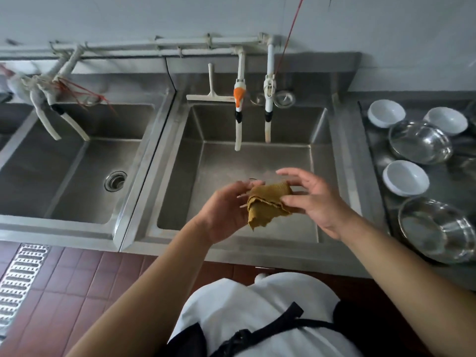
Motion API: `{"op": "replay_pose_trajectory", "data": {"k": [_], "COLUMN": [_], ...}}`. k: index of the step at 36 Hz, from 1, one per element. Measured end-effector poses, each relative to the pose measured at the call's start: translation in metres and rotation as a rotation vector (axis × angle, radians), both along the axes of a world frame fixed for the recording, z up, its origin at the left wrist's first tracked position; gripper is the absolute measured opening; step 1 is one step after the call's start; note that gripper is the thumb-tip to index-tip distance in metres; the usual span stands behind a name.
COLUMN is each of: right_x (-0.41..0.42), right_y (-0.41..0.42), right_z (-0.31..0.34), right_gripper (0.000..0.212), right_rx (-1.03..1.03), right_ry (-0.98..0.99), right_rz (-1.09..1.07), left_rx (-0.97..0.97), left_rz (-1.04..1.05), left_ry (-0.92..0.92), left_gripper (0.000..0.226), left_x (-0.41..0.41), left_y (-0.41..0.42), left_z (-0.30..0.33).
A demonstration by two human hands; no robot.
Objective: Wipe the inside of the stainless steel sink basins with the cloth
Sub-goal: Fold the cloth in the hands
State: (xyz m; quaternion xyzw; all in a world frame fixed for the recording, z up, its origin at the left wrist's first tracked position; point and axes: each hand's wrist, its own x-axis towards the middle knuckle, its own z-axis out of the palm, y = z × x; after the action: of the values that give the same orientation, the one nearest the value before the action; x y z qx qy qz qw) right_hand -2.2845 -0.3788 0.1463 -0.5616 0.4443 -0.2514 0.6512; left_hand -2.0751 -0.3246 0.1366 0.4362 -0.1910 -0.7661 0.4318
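Observation:
A crumpled mustard-yellow cloth [266, 205] hangs above the right stainless steel basin [257, 161]. My left hand [225, 212] holds its left side, palm turned up. My right hand [313, 199] grips the cloth's right side with thumb and lower fingers, while its upper fingers are spread. Both hands hover over the front half of that basin and touch no metal. The left basin [64, 161] lies beside it, with a round drain [115, 180] in its floor. The right basin's drain is hidden behind my hands.
Two white taps [239, 117] hang over the right basin's back, and a white squeegee [210, 92] rests on the ledge. White bowls [405, 180] and steel bowls [436, 229] sit on the counter at right. A floor grate [18, 282] lies at lower left.

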Motion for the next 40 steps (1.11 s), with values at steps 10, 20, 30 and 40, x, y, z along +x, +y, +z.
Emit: {"op": "replay_pose_trajectory", "data": {"k": [10, 20, 30, 40], "right_x": [0.033, 0.152, 0.310, 0.476], "right_y": [-0.022, -0.006, 0.063, 0.199], "right_z": [-0.004, 0.014, 0.034, 0.011], "right_gripper": [0.033, 0.014, 0.021, 0.029], "right_rx": [0.094, -0.164, -0.311, -0.332], "right_ry": [0.008, 0.142, 0.104, 0.085], "right_rz": [0.186, 0.634, 0.734, 0.748], "left_rx": [-0.112, -0.120, -0.240, -0.163], "left_rz": [0.161, 0.325, 0.690, 0.909], "left_ry": [-0.164, -0.573, -0.697, -0.674], "left_gripper": [0.048, 0.043, 0.050, 0.043], "left_x": [0.026, 0.112, 0.227, 0.362], "left_y": [0.025, 0.093, 0.190, 0.316], "left_z": [0.001, 0.021, 0.028, 0.031]}}
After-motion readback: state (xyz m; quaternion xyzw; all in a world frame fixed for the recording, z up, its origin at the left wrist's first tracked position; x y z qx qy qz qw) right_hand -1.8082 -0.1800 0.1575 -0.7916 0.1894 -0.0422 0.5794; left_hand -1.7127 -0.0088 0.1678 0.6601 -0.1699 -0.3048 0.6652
